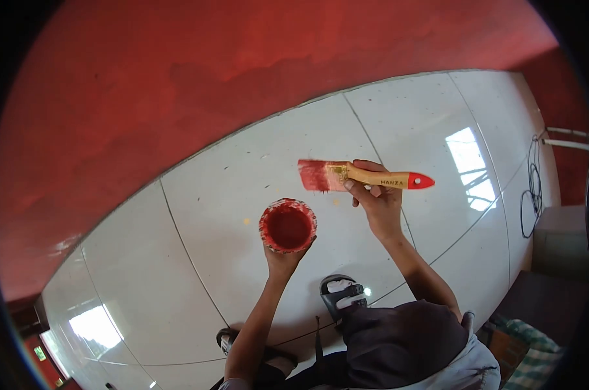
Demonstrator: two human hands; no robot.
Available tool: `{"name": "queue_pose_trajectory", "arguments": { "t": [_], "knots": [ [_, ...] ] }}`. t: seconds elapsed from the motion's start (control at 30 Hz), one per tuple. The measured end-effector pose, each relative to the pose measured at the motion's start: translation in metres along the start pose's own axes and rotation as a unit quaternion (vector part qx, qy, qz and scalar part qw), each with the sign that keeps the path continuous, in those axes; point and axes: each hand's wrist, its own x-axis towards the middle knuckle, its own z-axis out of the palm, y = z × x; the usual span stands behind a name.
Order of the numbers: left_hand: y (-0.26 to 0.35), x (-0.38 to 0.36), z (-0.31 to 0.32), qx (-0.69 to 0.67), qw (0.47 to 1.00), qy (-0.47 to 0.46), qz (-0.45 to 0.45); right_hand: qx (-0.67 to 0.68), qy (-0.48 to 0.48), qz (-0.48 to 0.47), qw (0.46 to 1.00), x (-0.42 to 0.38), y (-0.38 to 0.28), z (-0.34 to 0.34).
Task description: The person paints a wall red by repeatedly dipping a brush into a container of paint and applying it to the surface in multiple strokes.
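Observation:
My right hand grips a paintbrush by its wooden handle, fingers closed near the metal band. The handle has a red end with a hole, and the word HANZA is printed on it. Red paint covers the bristles, which point left toward the space above the pot. In my left hand is a round paint pot, held upright from below and the side. Red paint shows inside it, and its rim is smeared with red and whitish paint. The brush is apart from the pot.
A red wall with uneven darker patches runs along the top and left. White floor tiles carry small specks. At the right lie a looped dark cable and a grey box. My sandalled foot stands below.

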Motion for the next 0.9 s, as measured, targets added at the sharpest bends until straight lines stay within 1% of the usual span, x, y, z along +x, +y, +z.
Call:
{"name": "queue_pose_trajectory", "arguments": {
  "t": [0.03, 0.13, 0.17, 0.27, 0.3, 0.33, 0.4, 0.43, 0.53, 0.57, 0.6, 0.63, 0.67, 0.7, 0.73, 0.77, 0.8, 0.87, 0.9],
  "knots": [
    [-0.004, 0.003, 0.009, -0.024, 1.0, -0.009, -0.002, 0.024, -0.027, 0.055, 0.998, 0.001, -0.009, -0.01],
    [0.006, 0.006, 0.022, -0.021, 0.998, -0.049, -0.021, -0.039, -0.133, -0.016, 0.99, -0.007, -0.033, -0.018],
    [0.015, 0.007, 0.028, -0.031, 0.999, -0.043, -0.002, -0.055, -0.146, -0.044, 0.987, -0.007, -0.037, -0.015],
    [0.017, 0.008, 0.031, 0.002, 0.997, -0.059, 0.039, -0.199, -0.198, -0.067, 0.958, -0.012, -0.064, -0.009],
    [0.016, 0.011, 0.034, -0.034, 0.996, -0.072, 0.031, -0.244, -0.218, -0.069, 0.942, -0.014, -0.067, -0.007],
    [0.018, 0.009, 0.037, -0.056, 0.994, -0.083, 0.031, -0.25, -0.232, -0.129, 0.931, -0.014, -0.057, -0.007],
    [0.042, 0.009, 0.038, -0.099, 0.989, -0.105, 0.028, -0.31, -0.264, -0.172, 0.897, -0.015, -0.054, -0.003],
    [0.036, 0.006, 0.038, -0.053, 0.993, -0.093, 0.049, -0.337, -0.27, -0.16, 0.888, -0.016, -0.051, -0.003],
    [0.056, 0.009, 0.043, -0.082, 0.993, -0.078, 0.046, -0.309, -0.262, -0.195, 0.893, -0.014, -0.058, -0.006],
    [0.061, 0.01, 0.048, -0.132, 0.988, -0.075, -0.029, -0.293, -0.252, -0.159, 0.908, -0.014, -0.061, -0.009],
    [0.037, 0.01, 0.05, -0.122, 0.991, -0.048, 0.039, -0.272, -0.235, -0.196, 0.912, -0.011, -0.055, -0.014],
    [0.031, 0.01, 0.053, -0.103, 0.993, -0.033, 0.038, -0.276, -0.23, -0.158, 0.92, -0.012, -0.071, -0.013],
    [0.025, 0.007, 0.056, -0.085, 0.996, -0.018, 0.036, -0.268, -0.227, -0.142, 0.926, -0.01, -0.08, -0.015],
    [0.03, 0.005, 0.055, -0.056, 0.998, -0.018, 0.033, -0.245, -0.219, -0.172, 0.929, -0.009, -0.081, -0.019],
    [0.035, 0.006, 0.054, -0.029, 0.999, -0.02, 0.037, -0.249, -0.219, -0.173, 0.928, -0.009, -0.083, -0.023],
    [0.033, 0.004, 0.056, -0.047, 0.998, -0.017, 0.041, -0.247, -0.224, -0.177, 0.926, -0.009, -0.088, -0.025],
    [0.034, 0.004, 0.056, -0.039, 0.997, -0.015, 0.06, -0.246, -0.226, -0.185, 0.924, -0.008, -0.094, -0.025],
    [0.035, 0.003, 0.058, -0.024, 0.994, -0.015, 0.103, -0.274, -0.247, -0.17, 0.914, -0.014, -0.101, -0.023],
    [0.035, 0.002, 0.059, -0.053, 0.993, -0.023, 0.102, -0.288, -0.254, -0.164, 0.908, -0.015, -0.103, -0.022]
  ]
}}
